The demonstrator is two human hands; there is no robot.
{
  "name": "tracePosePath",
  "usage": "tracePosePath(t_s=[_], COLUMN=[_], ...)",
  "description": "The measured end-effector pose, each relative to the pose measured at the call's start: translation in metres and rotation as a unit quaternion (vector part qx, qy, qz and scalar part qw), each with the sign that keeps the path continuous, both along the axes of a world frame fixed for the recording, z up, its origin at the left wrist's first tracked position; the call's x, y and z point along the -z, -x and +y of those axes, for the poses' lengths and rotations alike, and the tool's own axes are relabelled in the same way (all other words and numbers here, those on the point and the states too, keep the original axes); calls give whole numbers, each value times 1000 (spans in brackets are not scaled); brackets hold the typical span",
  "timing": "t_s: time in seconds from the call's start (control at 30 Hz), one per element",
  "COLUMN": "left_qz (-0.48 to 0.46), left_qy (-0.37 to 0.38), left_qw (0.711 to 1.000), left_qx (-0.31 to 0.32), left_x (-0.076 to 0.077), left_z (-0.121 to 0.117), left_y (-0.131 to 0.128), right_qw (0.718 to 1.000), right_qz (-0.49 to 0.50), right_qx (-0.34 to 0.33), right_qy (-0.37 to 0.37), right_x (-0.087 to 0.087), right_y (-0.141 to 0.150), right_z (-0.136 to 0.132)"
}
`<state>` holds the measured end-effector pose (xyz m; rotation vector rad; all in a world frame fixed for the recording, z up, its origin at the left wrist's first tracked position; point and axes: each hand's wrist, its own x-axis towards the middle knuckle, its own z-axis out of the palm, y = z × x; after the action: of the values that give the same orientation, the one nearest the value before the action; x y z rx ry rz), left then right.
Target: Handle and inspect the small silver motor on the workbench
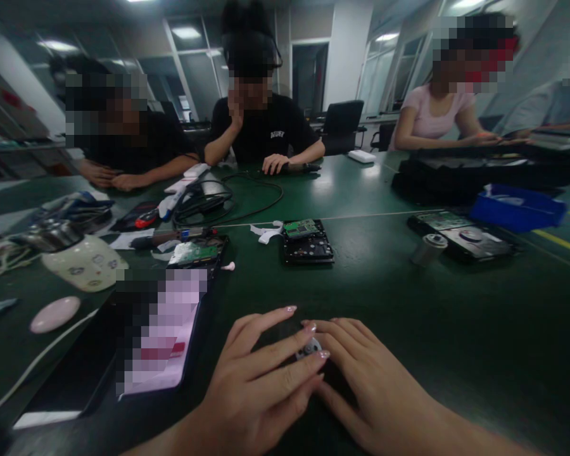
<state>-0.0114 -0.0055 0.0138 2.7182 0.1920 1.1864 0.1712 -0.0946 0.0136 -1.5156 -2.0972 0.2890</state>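
In the lower middle of the head view, my left hand (270, 373) and my right hand (365, 367) meet around a small round silver metal part (308, 348). Its face has small holes and a darker centre, and the rest of it is hidden by my fingers. Two fingertips of my left hand press on it, while the index finger is stretched out above. The fingers of my right hand curl around its far and right sides. Straight ahead lies a hard drive (308, 250) with a green circuit board on top.
A silver metal cylinder (429, 249) stands at right near another hard drive (470, 234) and a blue tray (517, 208). At left are a large phone (166, 342), a patterned cup (85, 263), a pink oval object (56, 315) and cables. Several people sit around the green table (384, 297).
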Motion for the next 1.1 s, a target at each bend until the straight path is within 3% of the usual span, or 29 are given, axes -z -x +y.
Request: tracePosePath(t_s=[0.33, 0.83, 0.97, 1.1], left_qz=[9, -29, -56, 33], left_qy=[-22, 26, 71, 198], left_qw=[1000, 999, 989, 949], left_qx=[-20, -8, -120, -244], left_x=[-1, 0, 4, 13], left_z=[-3, -2, 3, 13], left_y=[-1, -3, -4, -7], right_qw=[1000, 1000, 999, 999], right_qz=[-3, -25, -38, -43], right_qx=[-8, -3, 10, 14], right_qy=[1, 7, 15, 21], right_x=[-1, 0, -1, -2], right_y=[0, 0, 0, 0], right_z=[1, 1, 0, -1])
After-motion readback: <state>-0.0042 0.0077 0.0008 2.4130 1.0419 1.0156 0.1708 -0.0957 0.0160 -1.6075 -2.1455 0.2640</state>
